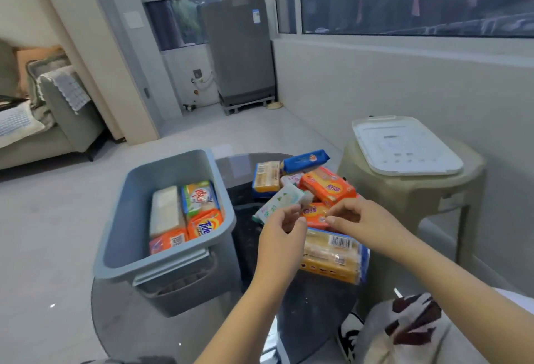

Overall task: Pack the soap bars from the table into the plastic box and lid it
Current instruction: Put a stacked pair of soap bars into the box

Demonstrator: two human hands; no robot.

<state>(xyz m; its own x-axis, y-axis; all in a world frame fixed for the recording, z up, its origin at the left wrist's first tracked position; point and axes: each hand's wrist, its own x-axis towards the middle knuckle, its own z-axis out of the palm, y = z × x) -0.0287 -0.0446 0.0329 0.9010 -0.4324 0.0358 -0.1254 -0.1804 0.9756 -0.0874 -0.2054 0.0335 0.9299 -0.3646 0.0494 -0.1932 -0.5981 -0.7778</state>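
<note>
A grey plastic box [127,219] stands on the left of a round glass table [312,306] and holds several soap bars [199,210]. A pile of wrapped soap bars [326,184] lies on the table to its right. My left hand [281,236] grips a white and green soap pack [278,201] above the pile. Beside it, my right hand [358,219] has curled fingers over an orange soap bar [315,214]; whether it holds the bar is unclear. A large yellow multi-pack [332,256] lies under both hands. The white lid [404,146] rests on a beige stool.
The beige plastic stool [413,199] stands right of the table, against a low wall. A sofa [52,120] is far left and a grey appliance [239,51] stands at the back. A patterned cloth [404,332] covers my lap at the lower right.
</note>
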